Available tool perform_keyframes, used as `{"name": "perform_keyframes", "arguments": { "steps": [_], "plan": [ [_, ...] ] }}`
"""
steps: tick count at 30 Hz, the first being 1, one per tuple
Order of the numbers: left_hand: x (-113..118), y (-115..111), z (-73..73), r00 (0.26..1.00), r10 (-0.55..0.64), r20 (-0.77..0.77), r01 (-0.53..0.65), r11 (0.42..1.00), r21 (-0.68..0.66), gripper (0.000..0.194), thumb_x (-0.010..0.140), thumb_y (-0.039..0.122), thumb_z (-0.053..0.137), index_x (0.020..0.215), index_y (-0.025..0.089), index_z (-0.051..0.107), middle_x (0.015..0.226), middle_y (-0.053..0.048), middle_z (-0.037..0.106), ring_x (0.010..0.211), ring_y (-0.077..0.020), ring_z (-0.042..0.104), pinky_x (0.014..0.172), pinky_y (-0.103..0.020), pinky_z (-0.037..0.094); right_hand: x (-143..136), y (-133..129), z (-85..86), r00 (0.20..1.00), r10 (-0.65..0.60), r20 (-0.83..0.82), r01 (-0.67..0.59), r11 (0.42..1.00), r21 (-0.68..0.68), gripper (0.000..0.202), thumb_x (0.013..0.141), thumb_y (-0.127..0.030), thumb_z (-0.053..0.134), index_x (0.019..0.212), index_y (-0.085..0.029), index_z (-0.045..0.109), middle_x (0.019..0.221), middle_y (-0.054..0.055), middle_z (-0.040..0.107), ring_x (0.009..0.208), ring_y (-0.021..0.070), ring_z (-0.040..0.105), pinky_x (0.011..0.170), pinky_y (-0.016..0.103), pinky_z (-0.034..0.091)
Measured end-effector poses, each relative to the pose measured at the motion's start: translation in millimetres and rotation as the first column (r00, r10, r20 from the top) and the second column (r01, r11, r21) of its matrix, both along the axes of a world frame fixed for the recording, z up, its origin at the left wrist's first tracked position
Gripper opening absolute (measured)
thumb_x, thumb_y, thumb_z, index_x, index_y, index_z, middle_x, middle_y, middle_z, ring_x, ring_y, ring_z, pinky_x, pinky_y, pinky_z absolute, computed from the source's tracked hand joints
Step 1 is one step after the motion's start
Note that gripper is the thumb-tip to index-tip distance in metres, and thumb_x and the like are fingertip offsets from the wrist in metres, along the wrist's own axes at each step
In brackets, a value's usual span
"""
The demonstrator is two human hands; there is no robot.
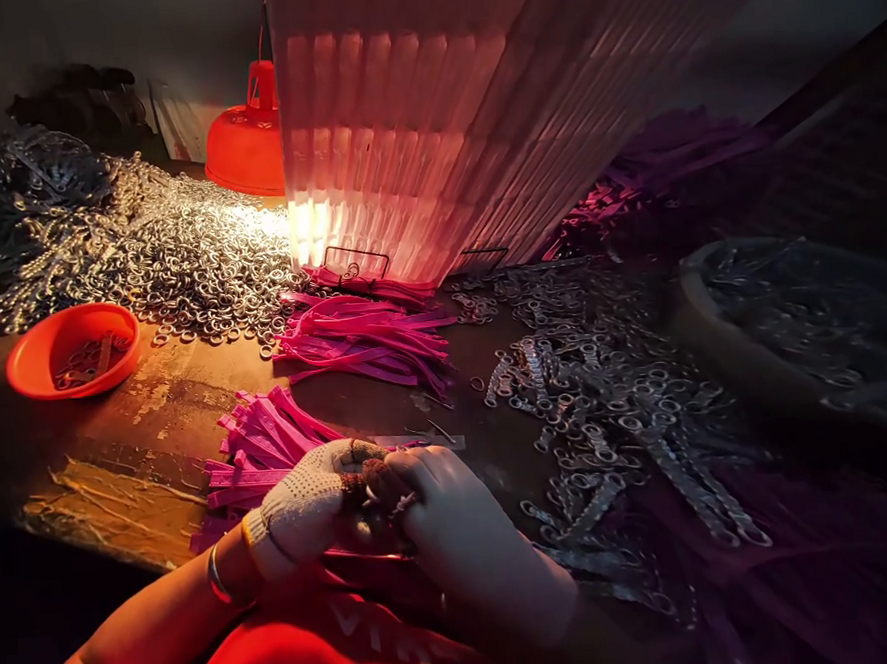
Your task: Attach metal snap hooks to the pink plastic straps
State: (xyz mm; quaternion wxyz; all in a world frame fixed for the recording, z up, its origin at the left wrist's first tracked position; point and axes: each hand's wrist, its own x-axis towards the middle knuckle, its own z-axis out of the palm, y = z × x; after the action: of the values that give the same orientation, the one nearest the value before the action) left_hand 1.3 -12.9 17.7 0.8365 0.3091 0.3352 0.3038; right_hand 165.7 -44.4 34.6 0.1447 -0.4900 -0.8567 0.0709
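My left hand [304,503], in a white dotted glove with dark fingertips, is closed and meets my right hand [467,531] above the near edge of the table. My right hand, in a pale glove, is closed too, its fingers curled inward. Something small and light shows between the fingertips, but shadow and fingers hide what it is. Beside and partly under my left hand lies a fanned bundle of pink straps [269,433]. A second bundle of pink straps [369,337] rests farther back. To the right of my right hand are loose metal ring pieces [597,443], some joined in strips.
A large heap of metal rings [175,248] lies under a red lamp [244,149]. An orange bowl [29,367] with a few metal pieces stands at left. A ribbed translucent panel [403,164] rises behind the straps. A wide basin [712,306] sits in shadow at right.
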Motion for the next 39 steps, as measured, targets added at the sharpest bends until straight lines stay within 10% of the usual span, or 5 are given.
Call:
{"name": "perform_keyframes", "arguments": {
  "steps": [12,22,29,34,39],
  "plan": [
    [-6,-4,21.0,0.981,0.013,-0.191,0.021,0.985,0.173,0.028,0.083,0.033,0.073,0.106,0.019,0.066,0.088,-0.004,0.068,0.07,-0.0123,0.061,0.062,-0.022,0.046,10,5,0.1,0.995,-0.067,-0.068,0.076,0.988,0.134,0.006,0.061,-0.026,0.056,0.059,-0.02,0.055,0.057,0.002,0.056,0.052,0.0137,0.038,0.055,0.032,0.018],
    [6,33,25.7,0.974,0.039,-0.222,-0.01,0.991,0.13,0.021,0.089,0.031,0.064,0.106,0.02,0.059,0.05,0.01,0.041,0.038,-0.0046,0.029,0.035,-0.014,0.024,10,12,-12.2,0.975,-0.132,-0.18,0.161,0.975,0.155,0.016,0.082,-0.023,0.053,0.068,-0.018,0.06,0.064,0.005,0.062,0.056,0.0142,0.047,0.057,0.031,0.023],
    [8,75,13.7,0.913,0.273,-0.304,-0.103,0.874,0.476,0.028,0.091,0.04,0.063,0.108,0.017,0.061,0.06,0.004,0.056,0.041,-0.0061,0.042,0.037,-0.017,0.031,21,121,-8.0,0.952,-0.302,-0.059,0.302,0.953,0.0,0.025,0.096,-0.024,0.046,0.101,-0.015,0.068,0.098,0.011,0.072,0.089,0.0218,0.062,0.073,0.03,0.039],
    [2,67,-1.3,0.941,0.179,-0.288,-0.078,0.94,0.331,0.028,0.086,0.04,0.068,0.097,0.014,0.066,0.075,-0.003,0.067,0.041,-0.005,0.046,0.036,-0.017,0.032,1,209,-19.1,0.983,-0.157,0.092,0.154,0.987,0.037,0.029,0.085,-0.014,0.051,0.107,-0.011,0.07,0.139,0.017,0.057,0.122,0.0318,0.048,0.1,0.044,0.033],
    [-15,73,-20.9,0.949,0.295,-0.114,-0.282,0.952,0.12,0.03,0.08,0.029,0.072,0.104,0.012,0.069,0.09,-0.01,0.072,0.066,-0.0147,0.067,0.051,-0.021,0.052,-5,211,-23.2,0.988,-0.086,0.132,0.082,0.996,0.034,0.029,0.084,-0.014,0.051,0.103,-0.004,0.07,0.119,0.024,0.064,0.114,0.035,0.05,0.099,0.049,0.032]
  ]
}}
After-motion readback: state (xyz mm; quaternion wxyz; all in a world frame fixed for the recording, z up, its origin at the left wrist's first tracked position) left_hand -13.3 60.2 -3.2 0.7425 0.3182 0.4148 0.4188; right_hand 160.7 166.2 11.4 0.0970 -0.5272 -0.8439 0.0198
